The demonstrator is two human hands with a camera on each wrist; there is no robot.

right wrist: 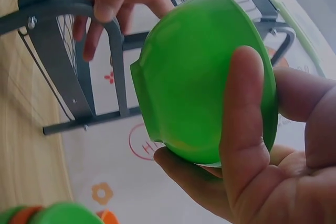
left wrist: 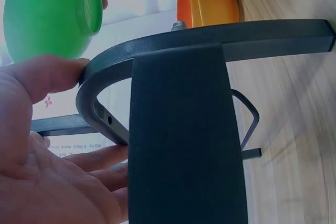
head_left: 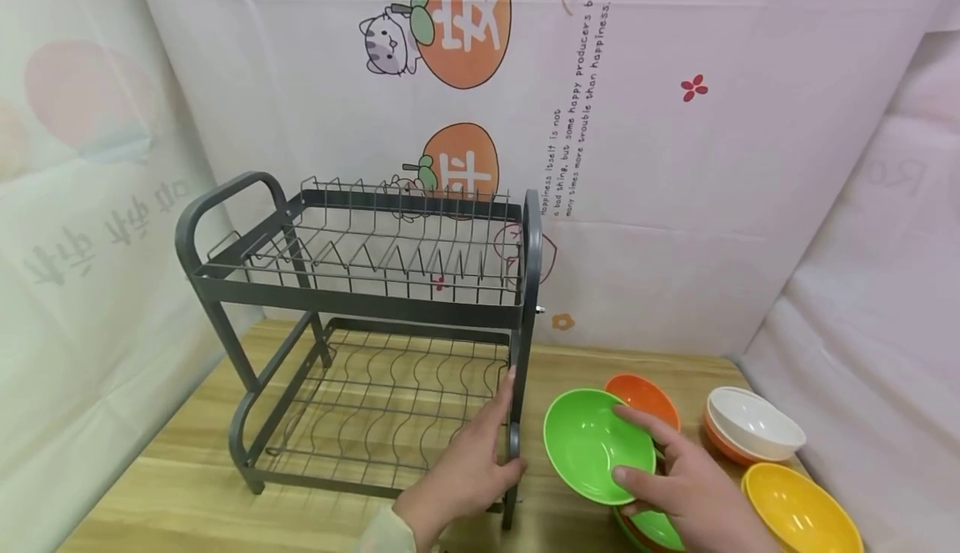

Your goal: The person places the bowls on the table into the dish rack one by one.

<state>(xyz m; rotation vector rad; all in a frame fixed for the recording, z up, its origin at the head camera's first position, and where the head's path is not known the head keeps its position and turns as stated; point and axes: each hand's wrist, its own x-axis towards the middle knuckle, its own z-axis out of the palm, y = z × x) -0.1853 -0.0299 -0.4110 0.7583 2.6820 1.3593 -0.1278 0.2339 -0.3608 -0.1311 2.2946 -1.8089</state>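
The right hand [head_left: 690,482] pinches a glossy green round bowl [head_left: 588,444], which looks like plastic, by the right part of its rim, between the thumb and the fingers. The bowl is held in the air between the two hands, its mouth up and leaning somewhat to the person, its small foot ring pointing down. Being round, it has no long axis. The left hand [head_left: 472,465] is spread, just to the left of the bowl: its thumb touches the bent tube at the right end of a dark grey two-tier dish rack of metal [head_left: 360,303], and its other fingers reach to the inner side of this tube; how strongly it presses, I cannot tell. The rack extends from this hand to the left, with its long side running across in front of the person. The relation which matters, I judge, is this sideways one: the rack's right end stands between the bowl and the wire tiers, and the right hand is the nearer one to the bowl. Beyond the right hand, on the light wooden tabletop [head_left: 180,470], is an orange round bowl [head_left: 643,394]; to its right are a white round bowl [head_left: 757,424], sitting on orange, and a yellow round bowl [head_left: 806,511].
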